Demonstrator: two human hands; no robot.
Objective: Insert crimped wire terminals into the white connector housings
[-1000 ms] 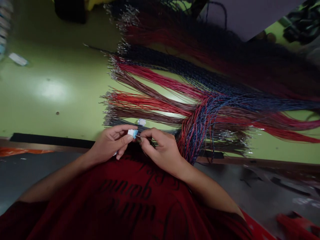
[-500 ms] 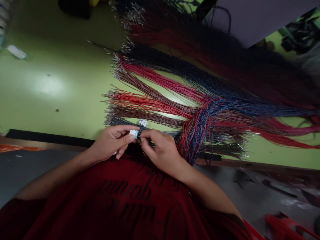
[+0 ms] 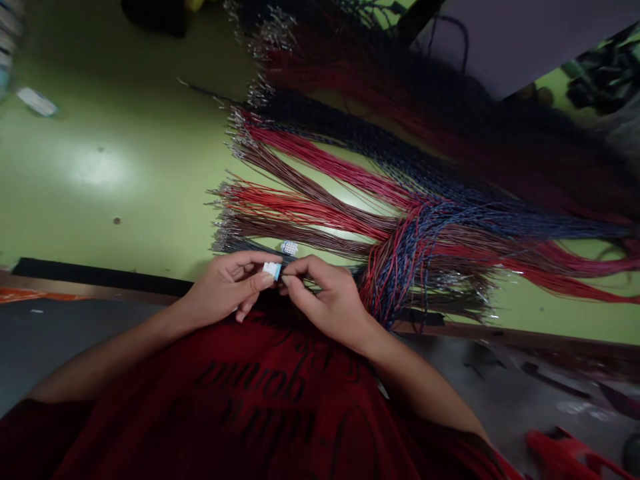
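My left hand (image 3: 227,287) pinches a small white plastic connector (image 3: 273,269) between thumb and fingers, just over the near edge of the green table (image 3: 100,180). My right hand (image 3: 325,297) is closed in a pinch right beside it, its fingertips touching the connector's right side and gripping thin wires (image 3: 313,285) that lead off to the right. A second white connector (image 3: 289,247) lies on the table just beyond my hands, against a bundle of dark wires.
Fanned bundles of red, brown and blue wires (image 3: 400,220) with metal terminal ends cover the table's centre and right. A black strip (image 3: 100,277) runs along the near table edge. A small white object (image 3: 37,102) lies far left. Red plastic parts (image 3: 560,450) sit low right.
Both hands stay together at the connector with only slight finger shifts; the view has drifted a little.
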